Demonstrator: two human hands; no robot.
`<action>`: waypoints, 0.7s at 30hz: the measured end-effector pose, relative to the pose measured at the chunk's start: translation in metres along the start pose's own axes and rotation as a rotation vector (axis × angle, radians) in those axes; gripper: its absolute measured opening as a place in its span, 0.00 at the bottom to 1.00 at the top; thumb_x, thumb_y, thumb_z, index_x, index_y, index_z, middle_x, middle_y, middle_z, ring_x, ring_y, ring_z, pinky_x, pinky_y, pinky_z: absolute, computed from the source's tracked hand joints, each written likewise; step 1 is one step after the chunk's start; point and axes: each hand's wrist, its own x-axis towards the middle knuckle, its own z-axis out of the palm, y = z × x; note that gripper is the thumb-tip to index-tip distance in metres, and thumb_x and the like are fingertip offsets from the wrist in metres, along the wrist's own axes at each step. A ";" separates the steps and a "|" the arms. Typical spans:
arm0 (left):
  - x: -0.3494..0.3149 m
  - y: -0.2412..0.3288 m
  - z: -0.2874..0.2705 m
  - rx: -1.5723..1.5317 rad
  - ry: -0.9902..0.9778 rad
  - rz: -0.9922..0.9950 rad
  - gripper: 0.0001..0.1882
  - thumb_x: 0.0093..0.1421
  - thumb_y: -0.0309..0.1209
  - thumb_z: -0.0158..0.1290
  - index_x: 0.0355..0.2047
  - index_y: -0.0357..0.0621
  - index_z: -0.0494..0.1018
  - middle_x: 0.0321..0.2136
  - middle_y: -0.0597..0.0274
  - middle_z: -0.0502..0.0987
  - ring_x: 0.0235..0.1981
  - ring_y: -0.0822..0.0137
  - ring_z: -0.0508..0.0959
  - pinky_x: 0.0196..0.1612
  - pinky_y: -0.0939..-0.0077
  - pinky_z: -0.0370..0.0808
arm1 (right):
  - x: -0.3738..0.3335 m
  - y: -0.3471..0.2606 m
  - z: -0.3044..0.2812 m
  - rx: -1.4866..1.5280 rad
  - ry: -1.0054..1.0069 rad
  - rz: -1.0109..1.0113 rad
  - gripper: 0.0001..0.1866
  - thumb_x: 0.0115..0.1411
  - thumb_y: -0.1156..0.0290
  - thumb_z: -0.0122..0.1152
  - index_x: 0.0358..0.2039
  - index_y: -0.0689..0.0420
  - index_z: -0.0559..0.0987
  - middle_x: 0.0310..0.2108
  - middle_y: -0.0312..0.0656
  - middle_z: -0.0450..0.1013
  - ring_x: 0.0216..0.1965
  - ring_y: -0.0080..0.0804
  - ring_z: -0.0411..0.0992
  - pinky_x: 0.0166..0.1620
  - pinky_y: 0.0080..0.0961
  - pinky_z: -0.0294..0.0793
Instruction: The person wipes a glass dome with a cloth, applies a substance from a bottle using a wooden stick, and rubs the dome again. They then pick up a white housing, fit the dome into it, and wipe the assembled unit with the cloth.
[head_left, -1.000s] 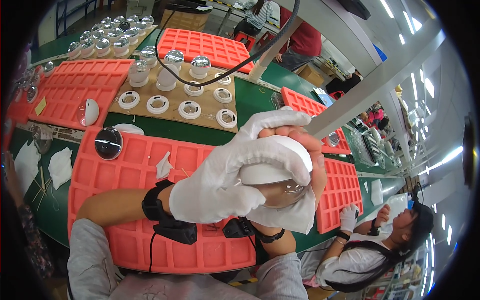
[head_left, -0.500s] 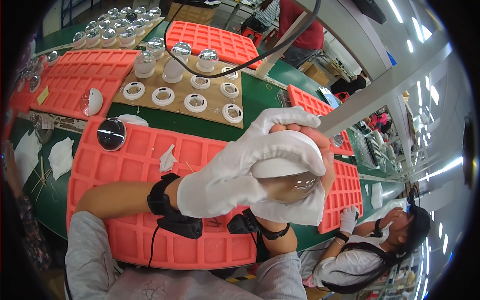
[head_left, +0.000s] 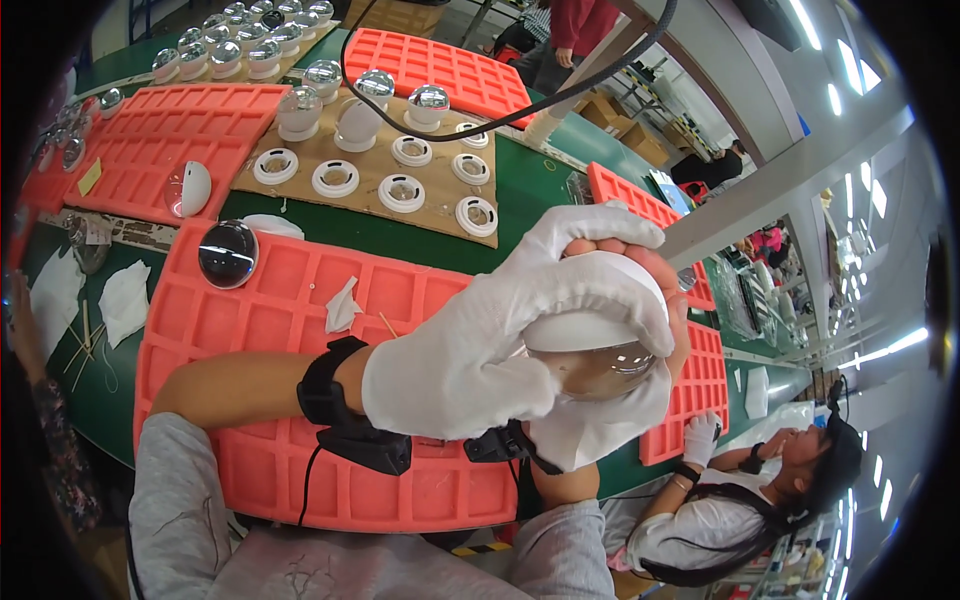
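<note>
Both my hands are raised over the pink foam tray (head_left: 290, 470), closed on a rounded white housing (head_left: 585, 333) with a clear dome (head_left: 608, 372) facing down toward me. My left hand (head_left: 470, 345), in a white glove, curls over the housing from the left, its thumb beside the dome. Bare fingers of my right hand (head_left: 679, 325) wrap around the far side of the housing. White cloth (head_left: 600, 430) lies under the dome over my right palm; whether it is a loose wipe or part of a glove I cannot tell.
A dark dome (head_left: 228, 254) and a crumpled wipe (head_left: 343, 305) lie on the tray. Beyond, a cardboard sheet (head_left: 245, 185) carries white ring bases (head_left: 335, 178) and several mirrored domes (head_left: 428, 103). A white post (head_left: 780, 190) slants at right; a co-worker (head_left: 740, 520) sits there.
My hands and the housing have shifted slightly to the right. The white cloth has gone from hanging flat with a loose corner to being bunched closer under the dome.
</note>
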 end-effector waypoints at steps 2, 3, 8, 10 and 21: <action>0.000 0.001 -0.001 0.031 -0.011 -0.021 0.21 0.54 0.41 0.55 0.47 0.48 0.78 0.64 0.42 0.59 0.69 0.48 0.54 0.70 0.51 0.48 | 0.001 -0.002 0.000 0.159 0.048 0.098 0.25 0.71 0.51 0.38 0.50 0.61 0.71 0.49 0.55 0.72 0.52 0.48 0.74 0.58 0.45 0.74; 0.000 0.001 -0.002 0.046 -0.018 -0.031 0.22 0.54 0.41 0.54 0.48 0.48 0.77 0.65 0.42 0.59 0.70 0.48 0.54 0.70 0.51 0.48 | 0.001 -0.004 0.000 0.239 0.071 0.146 0.25 0.71 0.51 0.38 0.50 0.61 0.71 0.50 0.54 0.72 0.51 0.48 0.74 0.57 0.45 0.74; 0.006 0.005 -0.005 0.048 -0.033 0.002 0.23 0.55 0.38 0.54 0.52 0.48 0.75 0.63 0.42 0.62 0.69 0.46 0.56 0.70 0.48 0.48 | -0.003 0.001 0.002 0.015 0.017 -0.022 0.27 0.70 0.50 0.41 0.53 0.62 0.71 0.51 0.53 0.73 0.52 0.43 0.75 0.57 0.41 0.74; 0.013 0.004 -0.014 0.338 -0.141 0.134 0.24 0.55 0.36 0.55 0.53 0.48 0.74 0.62 0.43 0.65 0.66 0.43 0.61 0.70 0.44 0.51 | -0.010 -0.002 0.000 -0.378 0.171 -0.052 0.30 0.70 0.48 0.42 0.55 0.64 0.71 0.51 0.51 0.73 0.52 0.39 0.75 0.57 0.37 0.74; 0.016 0.012 -0.027 0.945 -0.340 0.462 0.29 0.49 0.28 0.66 0.53 0.55 0.73 0.57 0.45 0.72 0.56 0.39 0.75 0.58 0.44 0.73 | 0.008 -0.019 -0.015 -0.522 0.072 -0.197 0.31 0.67 0.48 0.51 0.55 0.66 0.72 0.50 0.45 0.74 0.51 0.32 0.74 0.55 0.31 0.74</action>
